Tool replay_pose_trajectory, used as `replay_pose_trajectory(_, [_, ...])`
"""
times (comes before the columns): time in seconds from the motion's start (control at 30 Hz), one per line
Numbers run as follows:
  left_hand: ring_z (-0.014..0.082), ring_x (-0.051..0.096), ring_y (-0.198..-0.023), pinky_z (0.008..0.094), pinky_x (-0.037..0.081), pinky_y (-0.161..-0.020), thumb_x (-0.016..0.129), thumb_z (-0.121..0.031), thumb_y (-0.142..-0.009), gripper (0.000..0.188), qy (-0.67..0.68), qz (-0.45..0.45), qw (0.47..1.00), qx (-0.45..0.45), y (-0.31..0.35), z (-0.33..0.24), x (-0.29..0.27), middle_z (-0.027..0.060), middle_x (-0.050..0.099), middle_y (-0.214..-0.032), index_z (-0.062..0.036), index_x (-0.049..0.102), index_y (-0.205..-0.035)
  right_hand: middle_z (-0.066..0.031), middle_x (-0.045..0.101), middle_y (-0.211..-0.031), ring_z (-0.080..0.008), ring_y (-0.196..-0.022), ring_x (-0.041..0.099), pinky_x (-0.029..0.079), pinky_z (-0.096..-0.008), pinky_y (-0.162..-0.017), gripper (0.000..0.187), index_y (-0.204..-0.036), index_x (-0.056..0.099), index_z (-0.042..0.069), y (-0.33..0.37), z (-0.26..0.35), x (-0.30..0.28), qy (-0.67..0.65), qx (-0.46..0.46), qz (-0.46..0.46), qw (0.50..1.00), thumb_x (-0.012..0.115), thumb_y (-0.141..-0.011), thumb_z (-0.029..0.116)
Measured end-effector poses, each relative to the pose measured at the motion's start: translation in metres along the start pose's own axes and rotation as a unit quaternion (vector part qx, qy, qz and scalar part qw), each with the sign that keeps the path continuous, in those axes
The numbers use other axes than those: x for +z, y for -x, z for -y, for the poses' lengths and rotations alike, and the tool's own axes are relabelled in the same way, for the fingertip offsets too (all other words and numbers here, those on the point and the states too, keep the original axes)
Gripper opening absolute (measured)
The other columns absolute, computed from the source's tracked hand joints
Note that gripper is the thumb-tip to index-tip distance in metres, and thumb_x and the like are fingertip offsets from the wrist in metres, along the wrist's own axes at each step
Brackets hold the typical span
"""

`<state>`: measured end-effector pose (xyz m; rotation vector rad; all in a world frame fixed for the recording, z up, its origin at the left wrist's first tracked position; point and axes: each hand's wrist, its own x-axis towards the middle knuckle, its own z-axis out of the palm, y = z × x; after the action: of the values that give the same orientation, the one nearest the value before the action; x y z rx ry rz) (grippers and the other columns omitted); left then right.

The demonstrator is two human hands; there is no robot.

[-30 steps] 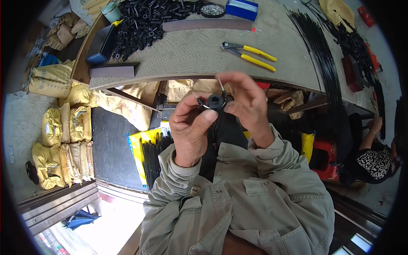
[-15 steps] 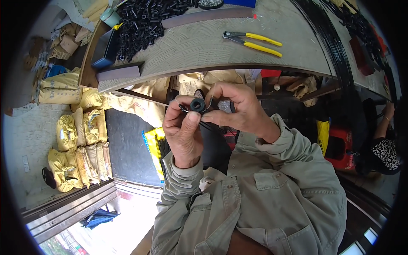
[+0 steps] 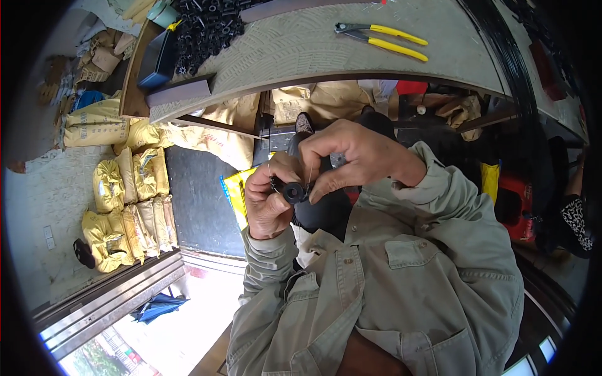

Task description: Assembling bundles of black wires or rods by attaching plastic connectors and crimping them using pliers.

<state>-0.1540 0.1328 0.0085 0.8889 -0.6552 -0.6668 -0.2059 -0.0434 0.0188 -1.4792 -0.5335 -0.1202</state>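
The round black hollow-centred part, pinched in the left hand, has dropped nearer the dark trousers, the right hand narrowed beside a thin pale wire, its grip unclear, suggesting fine work at that edge

Small black ring-shaped part held in mid-air, round hole facing up; a small dark piece sits just left, a thin pale strand rises just right!
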Motion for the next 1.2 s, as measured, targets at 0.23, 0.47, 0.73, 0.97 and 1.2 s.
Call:
replay_pose_trajectory(0.23, [0.0128, 0.043, -0.073, 0.0238, 0.034, -0.066, 0.072, -0.026, -0.071, 0.032, 0.006, -0.071, 0.997, 0.010, 0.003, 0.005, 0.005, 0.0024, 0.047, -0.079, -0.0021, 0.054, -0.082, -0.0019, 0.059, -0.063, -0.0108, -0.056, 0.053, 0.040, -0.0257, -0.052, 0.026, -0.069, 0.057, 0.003, -0.013, 0.008, -0.010, 0.079, 0.072, 0.076, 0.991, 0.077, -0.066, 0.020])
replay_pose_trajectory(0.47, [0.0126, 0.046, -0.078, 0.0243, 0.037, -0.072, 0.071, -0.022, -0.073, 0.031, 0.032, -0.110, 0.993, 0.003, 0.004, 0.006, -0.003, 0.0029, 0.048, -0.084, -0.0014, 0.054, -0.088, -0.0057, 0.060, -0.070, -0.0201, -0.059, 0.058, 0.044, -0.0300, -0.052, 0.028, -0.082, 0.060, 0.004, 0.004, 0.001, 0.019, 0.358, -0.067, -0.207, 0.908, 0.076, -0.065, 0.019])
replay_pose_trajectory(0.73, [0.0118, 0.049, -0.082, 0.0234, 0.039, -0.077, 0.065, -0.013, -0.078, 0.022, 0.031, -0.150, 0.988, 0.019, 0.007, 0.022, -0.002, 0.0032, 0.051, -0.090, -0.0013, 0.054, -0.094, -0.0082, 0.060, -0.072, -0.0244, -0.061, 0.060, 0.046, -0.0327, -0.052, 0.029, -0.087, 0.058, 0.002, 0.011, -0.019, 0.055, 0.411, -0.111, -0.317, 0.847, 0.073, -0.064, 0.010])
replay_pose_trajectory(0.97, [0.0142, 0.053, -0.091, 0.0250, 0.040, -0.085, 0.058, -0.009, -0.083, 0.030, -0.082, -0.277, 0.957, 0.033, 0.010, 0.029, 0.015, 0.0087, 0.056, -0.104, 0.0033, 0.051, -0.110, -0.0095, 0.058, -0.074, -0.0252, -0.061, 0.060, 0.046, -0.0317, -0.051, 0.031, -0.090, 0.055, 0.003, 0.005, -0.024, 0.046, 0.382, -0.048, -0.299, 0.873, 0.071, -0.065, 0.007])
replay_pose_trajectory(1.2, [0.0189, 0.056, -0.096, 0.0302, 0.038, -0.091, 0.047, -0.009, -0.088, 0.036, -0.265, -0.252, 0.929, 0.054, 0.022, 0.021, 0.012, 0.0165, 0.058, -0.107, 0.0076, 0.042, -0.120, -0.0098, 0.058, -0.076, -0.0244, -0.064, 0.061, 0.048, -0.0308, -0.052, 0.034, -0.095, 0.055, 0.003, 0.011, -0.030, 0.052, 0.385, -0.070, -0.286, 0.875, 0.070, -0.065, 0.004])
